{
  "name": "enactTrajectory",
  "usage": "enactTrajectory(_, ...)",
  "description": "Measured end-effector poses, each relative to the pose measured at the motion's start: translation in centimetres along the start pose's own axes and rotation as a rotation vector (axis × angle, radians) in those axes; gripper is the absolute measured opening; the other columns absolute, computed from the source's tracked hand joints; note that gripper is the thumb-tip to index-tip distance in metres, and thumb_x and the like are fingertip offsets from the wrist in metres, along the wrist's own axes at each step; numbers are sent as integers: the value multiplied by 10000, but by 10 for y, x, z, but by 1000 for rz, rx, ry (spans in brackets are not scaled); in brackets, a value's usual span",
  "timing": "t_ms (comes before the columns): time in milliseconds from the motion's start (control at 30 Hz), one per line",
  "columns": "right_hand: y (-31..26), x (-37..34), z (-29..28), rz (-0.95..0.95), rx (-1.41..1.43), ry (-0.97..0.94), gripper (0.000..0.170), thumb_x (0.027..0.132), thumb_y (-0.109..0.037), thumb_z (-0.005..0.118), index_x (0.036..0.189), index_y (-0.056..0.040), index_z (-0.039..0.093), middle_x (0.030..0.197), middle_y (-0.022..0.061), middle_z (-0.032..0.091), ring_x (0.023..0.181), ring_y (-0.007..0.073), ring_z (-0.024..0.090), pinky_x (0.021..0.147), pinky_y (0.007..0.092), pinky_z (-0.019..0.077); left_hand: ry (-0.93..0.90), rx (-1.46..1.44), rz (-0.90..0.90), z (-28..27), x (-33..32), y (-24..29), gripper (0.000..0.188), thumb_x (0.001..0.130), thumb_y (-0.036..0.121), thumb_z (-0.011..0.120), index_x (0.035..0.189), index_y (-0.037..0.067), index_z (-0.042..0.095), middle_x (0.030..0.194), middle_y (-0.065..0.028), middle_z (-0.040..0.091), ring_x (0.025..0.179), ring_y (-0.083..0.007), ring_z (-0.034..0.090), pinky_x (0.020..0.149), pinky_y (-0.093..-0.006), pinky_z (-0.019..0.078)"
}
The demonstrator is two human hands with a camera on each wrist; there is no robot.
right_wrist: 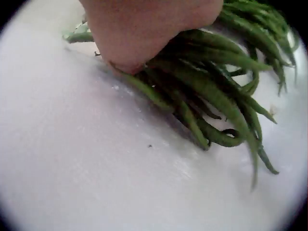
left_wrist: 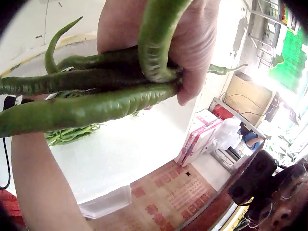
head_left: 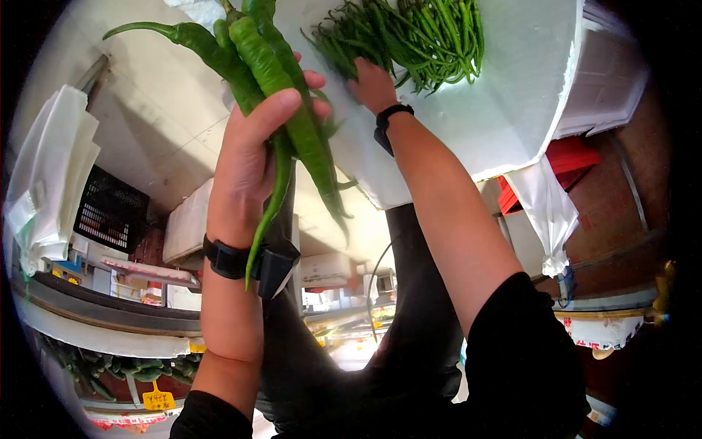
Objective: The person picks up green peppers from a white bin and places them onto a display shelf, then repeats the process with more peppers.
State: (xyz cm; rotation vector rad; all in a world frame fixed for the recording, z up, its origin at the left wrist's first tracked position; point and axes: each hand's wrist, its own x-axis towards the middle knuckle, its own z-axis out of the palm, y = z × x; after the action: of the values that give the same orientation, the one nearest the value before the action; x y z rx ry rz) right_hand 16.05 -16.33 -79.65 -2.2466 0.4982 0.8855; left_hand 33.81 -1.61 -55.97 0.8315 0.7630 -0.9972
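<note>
Upper left, the left hand (head_left: 247,150) grips at least 3 large green peppers (head_left: 265,64). At upper centre, the right hand (head_left: 373,86) touches 1 heap of slim peppers (head_left: 444,45), uncountable; its grip I cannot tell. Right of the heap, 1 white slab (head_left: 512,95) stretches on to its rough edge (head_left: 569,80).

Pale floor (head_left: 194,139) with thin seams and soft shadows. At left, a black crate (head_left: 110,208); at right, a red crate (head_left: 552,168). Low at left, a yellow tag (head_left: 159,399) hangs from a shelf (head_left: 102,339). The left wrist view adds brown, red-printed flooring (left_wrist: 161,202), a metal rack (left_wrist: 265,18) and strong white light.
</note>
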Motion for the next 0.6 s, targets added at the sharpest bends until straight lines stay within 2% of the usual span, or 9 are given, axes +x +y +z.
enactTrajectory(100, 20, -15, -8, 116, 47, -57, 447, 819, -192, 675, 1197, -80, 465, 1031, 207, 621, 968, 396, 604, 812, 481, 502, 8, 3, -9, -1, 1, 1, 550, 849, 151, 655, 1308, 4, 390, 1113, -136, 583, 895, -200, 627, 786, -348, 552)
enactTrajectory(133, 30, -16, -5, 24, 49, 71, 452, 833, -168, 662, 1221, -80, 446, 1014, 210, 630, 959, 404, 609, 797, 494, 505, 8, 3, -10, -1, 1, 1, 550, 848, 150, 655, 1308, 4, 390, 1111, -136, 583, 896, -200, 627, 785, -349, 552)
enactTrajectory(233, 40, -12, -5, 185, 51, 93, 445, 834, -153, 665, 1217, -84, 450, 1026, 222, 630, 969, 407, 608, 796, 498, 505, 8, 7, -11, -1, 2, 2, 551, 848, 149, 655, 1308, 4, 390, 1107, -136, 583, 897, -203, 625, 781, -351, 551)
enactTrajectory(367, 33, 4, 7, 339, 75, 128, 544, 801, -168, 718, 1250, -76, 425, 1069, 228, 617, 993, 404, 604, 806, 492, 514, -4, 12, -2, -3, 2, 0, 549, 848, 150, 653, 1308, 6, 390, 1107, -137, 582, 897, -205, 623, 772, -350, 548)
enactTrajectory(500, 25, 16, 22, 358, -44, 304, 530, 782, -218, 738, 1199, -72, 445, 1082, 189, 602, 983, 390, 614, 783, 491, 525, 7, 8, -2, -1, 3, -1, 550, 849, 149, 652, 1309, 8, 387, 1107, -140, 581, 895, -208, 623, 766, -350, 546)
enactTrajectory(600, 22, 17, 14, 379, -96, 244, 495, 784, -221, 731, 1167, -70, 457, 1109, 185, 581, 974, 363, 617, 770, 488, 527, 1, 11, -4, -1, 3, -1, 551, 848, 147, 653, 1310, 11, 386, 1107, -139, 581, 894, -212, 623, 763, -353, 543)
